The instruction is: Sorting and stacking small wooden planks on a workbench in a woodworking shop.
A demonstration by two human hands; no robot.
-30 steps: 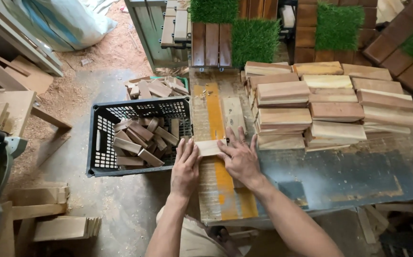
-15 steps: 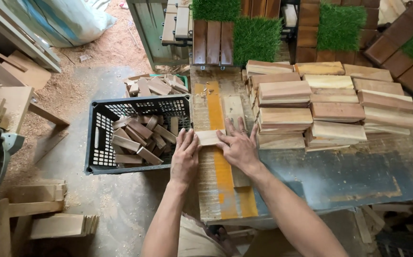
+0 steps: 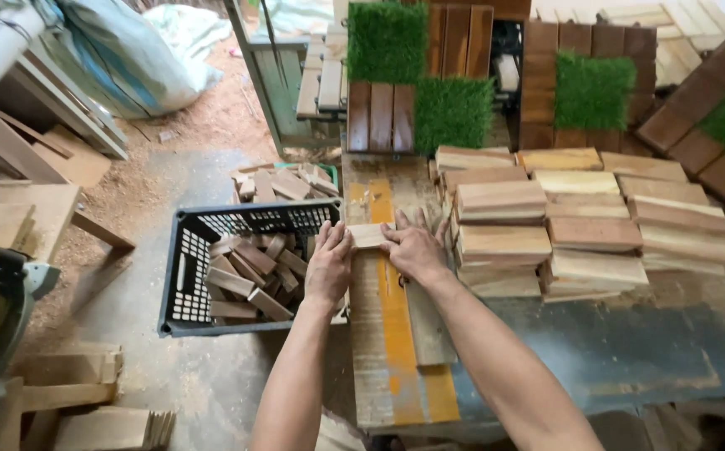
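My left hand and right hand pinch a small wood block between them — fingers closed on its ends. It lies on the bench — beside the black crate.

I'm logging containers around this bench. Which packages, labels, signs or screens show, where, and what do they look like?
Plastic crate: left of the bench, beside the left hand; black, rectangular, lattice walls, holding wood offcuts.
Large sack: on the floor at upper left; bulging, pale with blue.
No labels, signs or screens show.
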